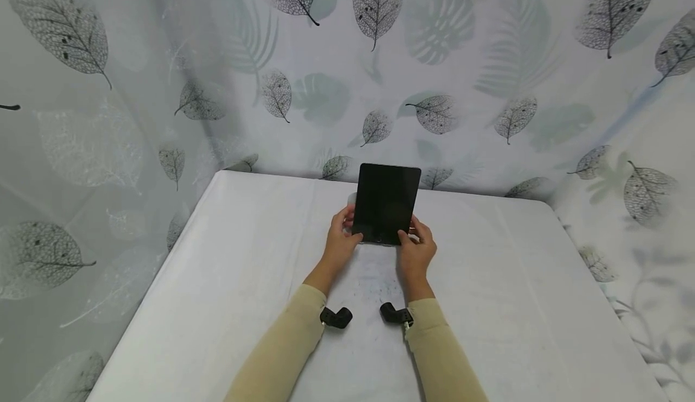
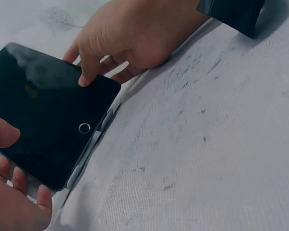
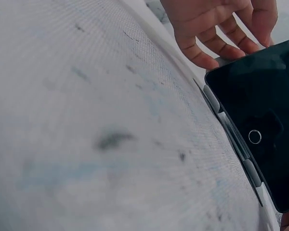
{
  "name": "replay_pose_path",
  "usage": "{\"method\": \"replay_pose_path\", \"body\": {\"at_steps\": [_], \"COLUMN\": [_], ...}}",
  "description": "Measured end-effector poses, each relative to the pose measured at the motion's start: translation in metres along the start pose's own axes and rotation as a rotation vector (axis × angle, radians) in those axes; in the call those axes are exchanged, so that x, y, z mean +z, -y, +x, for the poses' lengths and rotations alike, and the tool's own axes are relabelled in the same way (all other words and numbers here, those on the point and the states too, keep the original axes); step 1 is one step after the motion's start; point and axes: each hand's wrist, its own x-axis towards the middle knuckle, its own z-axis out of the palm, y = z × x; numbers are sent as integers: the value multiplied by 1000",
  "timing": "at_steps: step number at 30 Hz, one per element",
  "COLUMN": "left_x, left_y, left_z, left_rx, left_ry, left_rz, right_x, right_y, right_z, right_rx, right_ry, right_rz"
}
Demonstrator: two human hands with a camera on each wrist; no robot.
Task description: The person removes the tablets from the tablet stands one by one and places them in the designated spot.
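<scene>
A black tablet with a dark screen and a round home button leans upright near the far edge of the table. Its lower edge rests at a stand with grey padded lips, seen in the right wrist view; the tablet hides most of it. My left hand holds the lower left side, thumb over the front and fingers at the edge and behind. On the lower right side, my right hand pinches the tablet, its thumb on the front in the left wrist view.
A white cloth covers the table, with faint dark and blue marks near the stand. Leaf-patterned curtains hang behind and at both sides. Each wrist bears a small black camera.
</scene>
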Motion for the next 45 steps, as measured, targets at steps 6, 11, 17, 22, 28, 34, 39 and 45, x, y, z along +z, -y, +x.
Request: {"method": "replay_pose_path", "body": {"at_steps": [6,11,17,22,28,34,39,45], "left_x": [-10,-23,-41,-56,-76,-95,-111,-132], "left_y": [5,7,-4,-11,-21,-27,-28,-20], "left_z": [-5,-9,-9,-8,-10,-14,-17,-22], "left_rx": [3,86,184,226,216,205,180,119], "left_ry": [7,16,5,-33,-105,-252,-321,-312], "left_rz": [-43,-45,-23,-37,-35,-65,-130,-131], "right_x": [0,4,15,29,46,67,86,101], "right_y": [-14,-20,-4,10,21,36,43,41], "right_z": [0,-2,-7,-12,-15,-18,-23,-34], "right_rx": [47,128,216,268,273,331,382,455], "right_ry": [17,37,59,74,103,141,163,198], "right_rz": [68,167,234,264,304,392,429,392]}}
